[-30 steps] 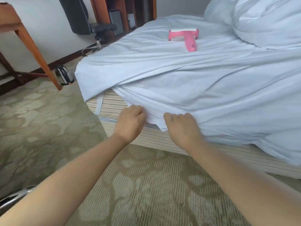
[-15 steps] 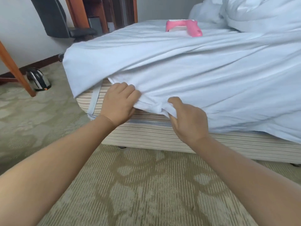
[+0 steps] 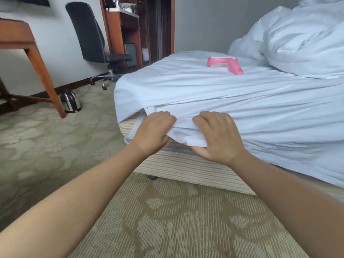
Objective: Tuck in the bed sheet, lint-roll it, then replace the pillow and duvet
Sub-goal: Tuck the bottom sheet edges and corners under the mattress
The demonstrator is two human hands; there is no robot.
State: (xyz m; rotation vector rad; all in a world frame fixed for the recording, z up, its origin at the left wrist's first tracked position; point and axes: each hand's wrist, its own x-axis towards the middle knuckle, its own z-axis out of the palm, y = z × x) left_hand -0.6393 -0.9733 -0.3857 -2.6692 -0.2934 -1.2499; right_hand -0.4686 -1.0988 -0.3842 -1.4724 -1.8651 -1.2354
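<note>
A pale blue-white bed sheet (image 3: 242, 101) covers the mattress and hangs loose over its near side. My left hand (image 3: 152, 133) and my right hand (image 3: 217, 138) both grip a bunched fold of the sheet's hanging edge near the bed's corner, with thumbs under the cloth. Below them the striped bed base (image 3: 186, 164) is exposed. A pink lint roller (image 3: 225, 65) lies on top of the sheet, farther back. The crumpled white duvet (image 3: 305, 40) is heaped at the right rear of the bed, and a pillow (image 3: 245, 47) shows beside it.
A black office chair (image 3: 93, 36) stands by the wall behind the bed corner. To the left are a wooden table (image 3: 28, 43) and a metal kettle (image 3: 70, 101) on the patterned carpet (image 3: 167, 220). A wooden cabinet (image 3: 130, 25) stands at the back.
Both hands have lifted and gathered the sheet's edge into a thicker fold, gripping it higher on the mattress side. The view has pulled back and turned left.
</note>
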